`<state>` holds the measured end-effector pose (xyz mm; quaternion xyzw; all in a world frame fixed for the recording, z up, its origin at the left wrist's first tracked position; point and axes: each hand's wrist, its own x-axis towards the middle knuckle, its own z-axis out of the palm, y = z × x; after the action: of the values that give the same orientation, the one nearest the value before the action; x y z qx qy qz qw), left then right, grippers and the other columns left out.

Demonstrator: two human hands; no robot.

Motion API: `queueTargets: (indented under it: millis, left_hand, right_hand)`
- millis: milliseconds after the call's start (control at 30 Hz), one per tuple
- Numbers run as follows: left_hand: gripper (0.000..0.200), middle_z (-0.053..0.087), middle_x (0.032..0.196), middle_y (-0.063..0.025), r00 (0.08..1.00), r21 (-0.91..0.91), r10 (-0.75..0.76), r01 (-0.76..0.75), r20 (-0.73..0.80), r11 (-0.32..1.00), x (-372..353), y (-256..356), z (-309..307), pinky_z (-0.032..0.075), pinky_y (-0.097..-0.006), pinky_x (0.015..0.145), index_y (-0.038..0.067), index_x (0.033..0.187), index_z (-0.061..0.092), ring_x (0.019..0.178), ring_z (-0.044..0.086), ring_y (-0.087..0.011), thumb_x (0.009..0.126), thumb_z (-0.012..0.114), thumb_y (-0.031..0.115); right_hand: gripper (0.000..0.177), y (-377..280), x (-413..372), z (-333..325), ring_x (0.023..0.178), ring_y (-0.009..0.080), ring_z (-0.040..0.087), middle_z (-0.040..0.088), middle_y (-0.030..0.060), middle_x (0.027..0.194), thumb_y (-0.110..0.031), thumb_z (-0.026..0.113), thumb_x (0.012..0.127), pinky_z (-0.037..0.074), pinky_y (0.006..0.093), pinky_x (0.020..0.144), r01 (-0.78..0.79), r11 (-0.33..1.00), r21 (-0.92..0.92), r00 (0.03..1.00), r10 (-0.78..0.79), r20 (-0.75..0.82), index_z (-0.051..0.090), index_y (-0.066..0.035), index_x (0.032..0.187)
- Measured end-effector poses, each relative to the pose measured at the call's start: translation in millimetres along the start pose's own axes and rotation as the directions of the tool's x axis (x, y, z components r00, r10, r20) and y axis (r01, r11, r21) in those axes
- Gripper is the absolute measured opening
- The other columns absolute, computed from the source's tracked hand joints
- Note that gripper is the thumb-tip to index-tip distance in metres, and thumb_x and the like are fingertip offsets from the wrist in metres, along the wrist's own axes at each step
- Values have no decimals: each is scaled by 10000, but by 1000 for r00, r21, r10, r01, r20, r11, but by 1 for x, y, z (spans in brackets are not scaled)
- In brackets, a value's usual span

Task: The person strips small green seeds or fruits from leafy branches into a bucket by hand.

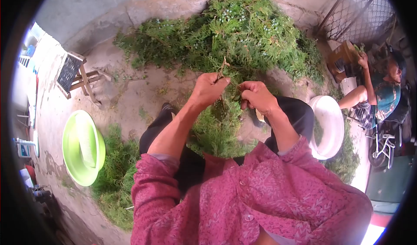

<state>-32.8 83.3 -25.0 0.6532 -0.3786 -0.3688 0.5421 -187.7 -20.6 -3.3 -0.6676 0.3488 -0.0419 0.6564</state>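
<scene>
Both of my hands are raised in front of me at the middle of the view. My left hand (210, 88) is closed on a cut evergreen branch (225, 63), whose pale woody end sticks up above the fingers. Close on its right, my right hand (257, 98) is pinched at the green sprigs of the branch; its fingertips are partly hidden. Below the hands, loose green sprigs (213, 130) lie between my knees. Beyond them a large heap of evergreen cuttings (243, 32) with small bluish cones rests against the wall.
A green basin (69, 145) stands at the left beside more cuttings (115, 175). Behind it is a wooden folding stool (82, 77). A white tub (336, 127) is by my right knee. Another person (384, 93) sits at the far right near a cardboard box (343, 53).
</scene>
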Motion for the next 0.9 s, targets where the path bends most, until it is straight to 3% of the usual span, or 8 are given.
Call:
queueTargets:
  millis: [133, 200, 300, 500, 567, 700, 767, 900]
  left_hand:
    - [187, 415, 512, 56, 996, -261, -55, 36, -67, 965, -4, 22, -16, 277, -222, 421, 67, 695, 568, 461, 361, -37, 828, 569, 198]
    - [177, 428, 497, 40, 986, -340, -92, 40, -137, 940, -1, 23, -31, 274, -216, 411, 60, 734, 595, 443, 370, -45, 831, 563, 205]
    - [195, 413, 489, 41, 997, -496, -57, 24, -51, 868, 3, 13, -35, 256, -207, 397, 50, 781, 599, 429, 346, -40, 840, 554, 230]
    - [235, 426, 487, 31, 987, -630, -163, 124, -4, 767, 6, 9, -28, 237, -206, 373, 40, 826, 593, 400, 333, -46, 852, 537, 266]
    - [233, 427, 492, 31, 984, -652, -171, 162, 50, 740, 7, 4, -27, 239, -209, 371, 39, 830, 595, 394, 327, -44, 849, 543, 265]
    - [226, 427, 494, 31, 983, -608, -185, 158, 17, 778, 3, 8, -30, 237, -210, 371, 45, 833, 598, 390, 321, -44, 850, 542, 263]
    - [174, 576, 704, -1, 981, -624, -182, 186, 72, 759, 3, 7, -34, 358, -181, 435, 28, 889, 568, 490, 467, -46, 846, 554, 195]
    - [237, 426, 498, 34, 982, -576, -190, 148, -13, 804, 1, 13, -26, 238, -216, 371, 45, 819, 600, 391, 316, -46, 843, 550, 276]
  right_hand:
    - [271, 13, -1, -10, 513, 110, 553, 614, 92, 744, -48, 471, 730, 376, 194, 407, -38, 989, -143, 997, 28, -75, 579, 20, 968]
    - [266, 38, -3, -27, 562, 127, 561, 602, 73, 797, -74, 477, 784, 382, 186, 411, -178, 868, 464, 981, 123, 147, 540, -15, 1035]
    - [211, 44, -3, -30, 600, 119, 538, 576, 78, 827, -133, 519, 839, 361, 174, 393, -146, 701, 698, 988, 65, 141, 530, -30, 1023]
    - [241, -5, 10, 1, 622, 90, 516, 553, 68, 870, -50, 604, 791, 376, 156, 453, -64, 757, 650, 986, -54, 159, 530, -29, 1019]
    - [260, -11, 16, 13, 602, 87, 532, 575, 61, 827, -58, 616, 789, 389, 178, 459, 77, 857, 510, 986, -143, 91, 526, -30, 1032]
    - [254, -17, 17, 25, 580, 93, 544, 589, 50, 756, -51, 623, 786, 402, 201, 456, 95, 822, 561, 975, -191, 114, 535, -41, 1024]
    - [237, -18, 16, 27, 563, 74, 531, 571, 14, 718, -111, 640, 791, 391, 184, 437, 106, 793, 600, 980, -185, 73, 559, -32, 998]
    - [205, -23, 13, 27, 561, 88, 534, 570, 19, 717, -109, 638, 793, 385, 192, 420, 90, 780, 619, 979, -184, 90, 562, -39, 970]
